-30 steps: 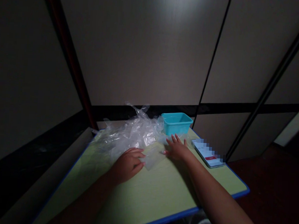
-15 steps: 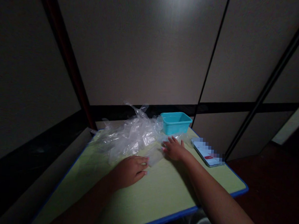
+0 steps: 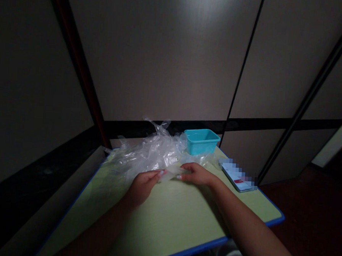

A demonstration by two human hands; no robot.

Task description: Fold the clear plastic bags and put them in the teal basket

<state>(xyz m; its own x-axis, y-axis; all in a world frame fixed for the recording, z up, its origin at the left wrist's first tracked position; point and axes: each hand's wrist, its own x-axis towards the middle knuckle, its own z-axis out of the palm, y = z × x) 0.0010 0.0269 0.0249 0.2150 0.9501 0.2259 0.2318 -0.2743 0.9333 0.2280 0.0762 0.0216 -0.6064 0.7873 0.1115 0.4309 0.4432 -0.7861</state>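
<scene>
Between my two hands a folded clear plastic bag is held just above the table. My left hand pinches its left end between thumb and fingers. At the other end, my right hand is closed on the bag, with the thumb below and the fingers above. Behind my left hand lies a loose heap of crumpled clear plastic bags. More clear plastic lies flat behind my right hand, in front of a turquoise plastic basket.
A phone with a lit screen lies on the right side of the yellow-green table, which has a blue edge. Dark-trimmed cabinet panels rise right behind the table.
Both hands, resting spread on the table around the flat bag before, have closed on its ends and lifted it slightly. The heap, basket and phone stay where they were.
</scene>
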